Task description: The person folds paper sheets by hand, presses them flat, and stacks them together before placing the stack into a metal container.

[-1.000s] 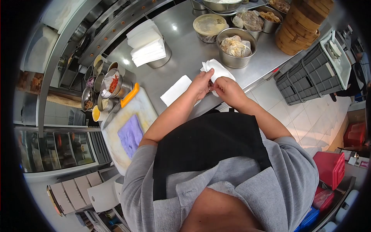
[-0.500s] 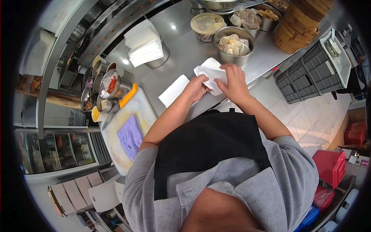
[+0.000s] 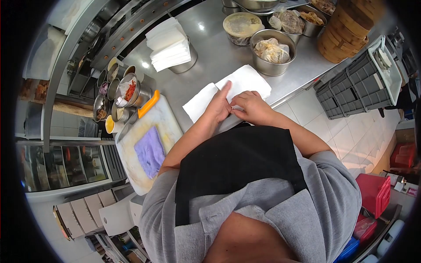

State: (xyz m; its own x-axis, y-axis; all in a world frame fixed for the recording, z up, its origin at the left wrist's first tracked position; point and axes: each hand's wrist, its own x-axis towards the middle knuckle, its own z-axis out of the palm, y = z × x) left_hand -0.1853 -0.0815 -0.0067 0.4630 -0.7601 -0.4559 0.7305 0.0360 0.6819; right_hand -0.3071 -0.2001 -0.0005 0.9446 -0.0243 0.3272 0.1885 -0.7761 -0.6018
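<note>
Right of the cutting board [image 3: 160,118] lie two white sheets [image 3: 253,81], the left hand [image 3: 219,106] and curled right hand [image 3: 252,107] over their near edges — whether either pinches paper, I cannot tell. One purple cloth [image 3: 149,151] and one orange-handled knife [image 3: 149,104] rest on the board — one paper stack [image 3: 171,48] stands beyond.

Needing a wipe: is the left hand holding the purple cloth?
No, the purple cloth lies on the cutting board, away from the left hand.

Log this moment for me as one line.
left hand: at white paper | right hand: at same paper's near edge | nearby: second white paper; purple cloth on cutting board
</note>
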